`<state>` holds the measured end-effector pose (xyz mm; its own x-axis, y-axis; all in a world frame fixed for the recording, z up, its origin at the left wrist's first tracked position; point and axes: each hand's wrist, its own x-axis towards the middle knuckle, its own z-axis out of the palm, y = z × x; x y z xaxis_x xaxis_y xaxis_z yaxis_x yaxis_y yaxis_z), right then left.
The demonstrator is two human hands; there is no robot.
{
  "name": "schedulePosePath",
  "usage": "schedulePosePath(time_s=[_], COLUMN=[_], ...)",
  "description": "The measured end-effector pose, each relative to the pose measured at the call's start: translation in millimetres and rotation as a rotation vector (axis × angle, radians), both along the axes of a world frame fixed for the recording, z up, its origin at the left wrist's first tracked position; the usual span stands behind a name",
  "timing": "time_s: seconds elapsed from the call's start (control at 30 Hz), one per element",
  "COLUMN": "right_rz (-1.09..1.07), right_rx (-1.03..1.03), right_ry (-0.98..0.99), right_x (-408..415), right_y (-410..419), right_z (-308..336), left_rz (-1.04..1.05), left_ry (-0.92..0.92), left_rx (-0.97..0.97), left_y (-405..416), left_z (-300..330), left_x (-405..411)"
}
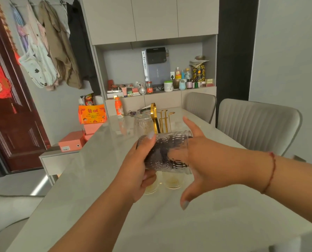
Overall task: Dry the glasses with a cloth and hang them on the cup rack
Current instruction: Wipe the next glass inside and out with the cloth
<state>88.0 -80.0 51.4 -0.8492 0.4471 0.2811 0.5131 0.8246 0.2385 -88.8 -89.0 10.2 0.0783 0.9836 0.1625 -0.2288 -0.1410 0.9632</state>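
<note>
Item one: a patterned clear glass (167, 151), held on its side above the pale table (100, 188), mouth toward our right. A dark cloth (158, 153) shows through its wall, stuffed inside.

Our left hand (139, 170) grips the glass at its base end, fingers curled round it, one fingertip lying along the upper wall.

Our right hand (204, 160) sits at the mouth; some of its fingers reach inside the glass against the cloth, while the thumb and one finger splay outside, straight. We cannot tell whether the inner fingers pinch the cloth or only press it. A red string bracelet (270, 173) circles this wrist.

Under the hands, on the table: two ribbed glasses (172, 181), partly hidden.

Further back on the table: the gold cup rack (160, 120), upright, with another ribbed glass (142, 123) inverted just beside its left side.

Beyond: an orange bottle (118, 109), two grey chairs (257, 124), a cluttered shelf (160, 90).
</note>
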Motion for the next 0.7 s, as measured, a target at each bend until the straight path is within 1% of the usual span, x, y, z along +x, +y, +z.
schedulePosePath(time_s=[0.03,0.07,0.1,0.13,0.17,0.2,0.23,0.27,0.3,0.33,0.37,0.4,0.47,0.5,0.53,0.57,0.6,0.63,0.67,0.7], right_rz=[0.003,0.028,0.091,0.163,0.226,0.267,0.271,0.246,0.209,0.157,0.110,0.041,-0.077,-0.076,-0.064,-0.057,-0.048,-0.029,-0.005,0.027], right_rx=[-0.251,-0.560,-0.854,-1.097,-1.279,-1.408,-1.459,-1.430,-1.340,-1.199,-1.011,-0.780,-0.270,-0.054,0.100,0.160,0.118,-0.030,-0.241,-0.500], right_ry=[0.099,0.205,0.307,0.407,0.498,0.565,0.597,0.599,0.567,0.502,0.417,0.325,0.100,0.005,-0.058,-0.086,-0.082,-0.014,0.090,0.203], right_x=[0.5,1.2,2.1,2.4,3.1,3.7,3.8,4.1,4.9,5.8,7.2,7.7,5.5,3.5,1.6,1.1,0.8,2.1,1.7,2.1], right_y=[0.0,0.6,2.8,4.3,6.6,8.4,8.5,6.9,3.7,1.2,-1.6,-5.6,-10.6,-9.0,-7.8,-6.1,-7.5,-6.0,-9.1,-9.4], right_z=[2.8,6.5,8.7,10.5,9.7,7.6,5.3,5.1,6.6,8.3,10.3,11.4,9.9,4.4,-0.6,-5.0,-5.1,-5.1,-0.4,2.9], left_rz=[0.032,0.058,0.080,0.100,0.120,0.140,0.148,0.135,0.107,0.070,0.034,0.006,-0.041,-0.063,-0.074,-0.064,-0.036,0.002,0.039,0.060], left_ry=[-0.006,-0.007,0.001,0.020,0.051,0.089,0.136,0.168,0.185,0.192,0.193,0.182,0.156,0.148,0.126,0.093,0.061,0.040,0.034,0.031], left_rx=[0.030,0.062,0.095,0.131,0.172,0.213,0.249,0.274,0.283,0.281,0.262,0.214,0.055,-0.028,-0.074,-0.079,-0.054,-0.012,0.036,0.085], left_y=[-2.0,-3.3,-4.0,-4.1,-3.7,-3.2,-3.1,-4.0,-4.1,-3.8,-3.8,-4.6,-3.9,-3.8,-4.1,-3.8,-3.3,-2.1,-3.3,-5.1], left_z=[0.9,1.5,1.3,0.1,-1.2,-2.6,-4.1,-4.6,-4.9,-4.3,-2.3,0.9,6.5,7.7,8.7,8.9,8.5,7.9,8.9,9.5], left_x=[3.3,5.4,6.3,6.5,6.6,5.6,3.9,1.7,-1.1,-4.0,-6.7,-8.7,-12.2,-11.6,-9.7,-7.3,-5.2,-3.3,-0.2,2.5])
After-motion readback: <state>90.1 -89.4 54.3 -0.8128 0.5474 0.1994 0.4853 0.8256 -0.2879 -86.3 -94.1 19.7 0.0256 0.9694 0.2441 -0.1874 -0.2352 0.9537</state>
